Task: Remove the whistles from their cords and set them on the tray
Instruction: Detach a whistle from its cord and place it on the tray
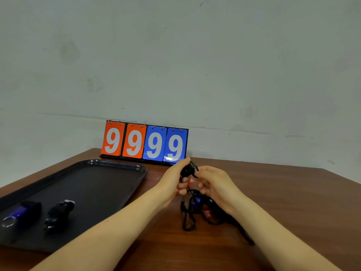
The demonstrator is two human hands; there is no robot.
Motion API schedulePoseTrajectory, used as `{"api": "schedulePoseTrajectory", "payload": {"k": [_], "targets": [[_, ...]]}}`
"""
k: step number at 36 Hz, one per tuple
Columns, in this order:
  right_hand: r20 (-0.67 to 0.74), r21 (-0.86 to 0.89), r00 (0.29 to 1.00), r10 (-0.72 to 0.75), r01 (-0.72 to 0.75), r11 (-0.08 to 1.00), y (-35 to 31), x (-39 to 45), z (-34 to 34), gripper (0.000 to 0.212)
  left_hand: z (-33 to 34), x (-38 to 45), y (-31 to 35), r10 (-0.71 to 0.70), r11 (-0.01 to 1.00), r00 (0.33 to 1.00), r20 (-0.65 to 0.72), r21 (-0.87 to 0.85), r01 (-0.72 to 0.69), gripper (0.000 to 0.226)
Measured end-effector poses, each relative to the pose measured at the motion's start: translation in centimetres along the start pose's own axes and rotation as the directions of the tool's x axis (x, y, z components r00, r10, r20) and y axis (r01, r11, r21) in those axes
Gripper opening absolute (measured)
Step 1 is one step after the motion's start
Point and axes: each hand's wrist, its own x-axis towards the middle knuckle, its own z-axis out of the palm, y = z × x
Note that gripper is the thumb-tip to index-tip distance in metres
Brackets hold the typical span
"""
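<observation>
Both your forearms reach in from the near edge and meet above the middle of the brown table [293,192]. Your left hand [173,180] has its fingers curled around a black whistle [188,170], thumb laid along the top. Your right hand [213,182] sits just beside it, with curled fingertips pinching at the whistle's right end, where a small red piece shows between the two hands.

On the near left of the black tray [109,184] lie two whistles already off their cords: a blue-and-black whistle [21,212] with a metal ring at its near end, and to its right a second black whistle [58,214] with a pale tip.

Under your right wrist, a tangle of black cords [188,218] rests on the table, with blue and red bits among them; whether these are whistles is too blurred to tell.

Farthest off, against the wall, stands a flip scoreboard [144,142] showing four nines, two orange and two blue.
</observation>
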Motion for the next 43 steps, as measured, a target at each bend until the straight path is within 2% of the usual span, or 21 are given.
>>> {"api": "schedulePoseTrajectory", "payload": {"k": [2, 4, 7, 9, 11, 16, 18, 21, 24, 28, 30, 32, 35, 38, 41, 43], "targets": [[0.0, -0.024, 1.0, 0.004, -0.004, 1.0, 0.3, 0.0, 0.2, 0.011, -0.1, 0.0, 0.0, -0.007, 1.0, 1.0, -0.019, -0.028, 0.006, 0.037], [0.016, 0.024, 1.0, 0.005, -0.005, 1.0, 0.4, 0.0, 0.2, 0.012, -0.1, 0.1, 0.0, -0.018, 0.999, 0.999, -0.029, -0.05, 0.016, 0.037], [0.056, 0.26, 0.998, 0.016, -0.03, 0.965, 0.3, 0.1, 0.3, 0.015, -0.2, 0.2, -0.1, -0.038, 0.993, 0.999, -0.026, -0.116, 0.035, 0.037], [0.056, 0.455, 0.997, 0.061, -0.08, 0.887, 0.0, 0.2, 0.3, 0.014, -0.3, 0.2, -0.1, -0.037, 0.985, 0.999, -0.011, -0.169, 0.034, 0.039], [0.077, 0.559, 0.993, 0.093, -0.121, 0.82, -0.2, 0.2, 0.4, 0.014, -0.1, 0.0, 0.0, -0.035, 0.976, 0.999, 0.01, -0.213, 0.036, 0.038], [0.167, 0.578, 0.98, 0.112, -0.189, 0.794, -0.6, 0.1, 0.5, 0.014, 0.2, 0.0, -0.1, -0.096, 0.934, 0.995, 0.03, -0.344, 0.1, 0.035], [0.191, 0.489, 0.978, 0.079, -0.164, 0.856, -0.9, 0.0, 0.3, 0.015, 0.2, -0.1, -0.2, -0.114, 0.912, 0.992, 0.052, -0.39, 0.126, 0.033], [0.081, 0.189, 0.996, -0.039, 0.023, 0.982, -1.2, 0.4, -0.1, 0.018, 0.3, -0.5, 0.0, -0.119, 0.891, 0.989, 0.092, -0.43, 0.147, 0.031], [-0.01, -0.048, 0.986, -0.165, 0.164, 0.985, -1.2, 0.4, -0.4, 0.011, 0.4, -1.1, 0.5, -0.105, 0.884, 0.982, 0.155, -0.438, 0.163, 0.027], [-0.075, -0.194, 0.953, -0.292, 0.273, 0.942, -0.6, -0.1, -0.3, 0.012, 0.2, -1.5, 0.8, -0.119, 0.864, 0.96, 0.252, -0.451, 0.225, 0.031], [-0.09, -0.309, 0.921, -0.38, 0.337, 0.89, -0.5, -0.3, 0.0, 0.015, 0.1, -1.5, 1.0, -0.13, 0.856, 0.953, 0.275, -0.454, 0.248, 0.038], [-0.097, -0.386, 0.888, -0.45, 0.383, 0.839, -0.6, -0.6, 0.2, 0.019, 0.1, -1.5, 1.3, -0.129, 0.856, 0.954, 0.269, -0.456, 0.244, 0.035], [-0.01, -0.567, 0.839, -0.544, 0.443, 0.694, -0.5, -1.1, 0.3, 0.016, -0.1, -1.3, 1.4, -0.103, 0.876, 0.963, 0.248, -0.437, 0.206, 0.032], [0.076, -0.732, 0.772, -0.631, 0.473, 0.49, -0.2, -0.9, 0.1, 0.008, -0.1, -1.0, 1.1, -0.063, 0.934, 0.986, 0.153, -0.338, 0.113, 0.046], [0.116, -0.77, 0.711, -0.694, 0.506, 0.389, -0.3, -0.7, -0.4, 0.006, 0.3, -0.9, 0.8, -0.022, 0.976, 0.999, 0.035, -0.215, 0.029, 0.047], [0.145, -0.789, 0.687, -0.712, 0.515, 0.337, -0.4, -0.7, -0.6, 0.006, 0.2, -0.9, 0.7, -0.03, 0.982, 0.999, -0.028, -0.186, 0.024, 0.042]]}}
